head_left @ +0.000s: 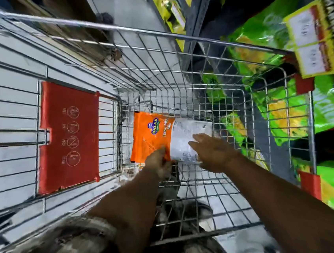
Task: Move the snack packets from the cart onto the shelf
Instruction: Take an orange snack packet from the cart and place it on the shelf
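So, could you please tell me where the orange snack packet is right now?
In the head view, the orange snack packet lies flat on the cart floor, right of the red seat flap, with both hands reaching onto it.

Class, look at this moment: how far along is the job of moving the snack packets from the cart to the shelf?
Nearly done, it seems: only two packets show in the cart, an orange packet and a silver-white packet. In hand: the left hand pinches the orange packet's edge, the right hand lies open on the silver-white one. Left: lifting both to the shelf of green packets.

My arms reach in through the cart [151,32]'s open top; wire walls enclose the orange packet [150,137].
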A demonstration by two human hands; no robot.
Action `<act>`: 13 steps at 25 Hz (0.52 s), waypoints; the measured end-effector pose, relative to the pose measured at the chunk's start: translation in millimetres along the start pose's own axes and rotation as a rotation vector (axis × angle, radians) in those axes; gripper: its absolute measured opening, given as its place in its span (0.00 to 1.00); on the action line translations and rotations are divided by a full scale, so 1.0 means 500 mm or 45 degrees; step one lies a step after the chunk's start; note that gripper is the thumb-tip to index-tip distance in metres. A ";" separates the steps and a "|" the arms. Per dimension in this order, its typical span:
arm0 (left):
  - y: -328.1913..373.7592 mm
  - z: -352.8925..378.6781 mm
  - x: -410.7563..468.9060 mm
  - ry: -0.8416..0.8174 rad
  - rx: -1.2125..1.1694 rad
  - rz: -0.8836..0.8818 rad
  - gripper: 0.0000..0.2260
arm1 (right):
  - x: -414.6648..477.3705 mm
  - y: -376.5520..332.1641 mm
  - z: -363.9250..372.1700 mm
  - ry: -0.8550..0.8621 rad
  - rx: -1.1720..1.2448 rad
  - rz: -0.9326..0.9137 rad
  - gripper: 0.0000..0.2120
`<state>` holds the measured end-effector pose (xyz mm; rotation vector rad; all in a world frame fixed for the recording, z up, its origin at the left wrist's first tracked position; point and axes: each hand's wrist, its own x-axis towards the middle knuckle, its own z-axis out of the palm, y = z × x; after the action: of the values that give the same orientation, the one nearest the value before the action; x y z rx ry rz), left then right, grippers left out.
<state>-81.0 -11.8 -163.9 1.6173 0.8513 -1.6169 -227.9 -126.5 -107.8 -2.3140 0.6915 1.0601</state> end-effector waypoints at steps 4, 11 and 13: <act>-0.002 0.007 -0.008 -0.065 -0.183 0.082 0.07 | 0.003 -0.014 -0.002 0.131 -0.076 0.049 0.41; 0.030 0.053 -0.095 -0.455 -0.346 0.153 0.06 | 0.036 -0.041 -0.038 0.615 -0.065 0.310 0.26; 0.040 0.032 -0.119 -0.535 0.031 0.214 0.10 | 0.026 -0.028 -0.062 0.643 0.158 0.325 0.19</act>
<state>-73.8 -34.9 -103.9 1.2582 0.4658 -1.7607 -195.2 -138.1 -97.2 -2.4432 1.2330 0.5016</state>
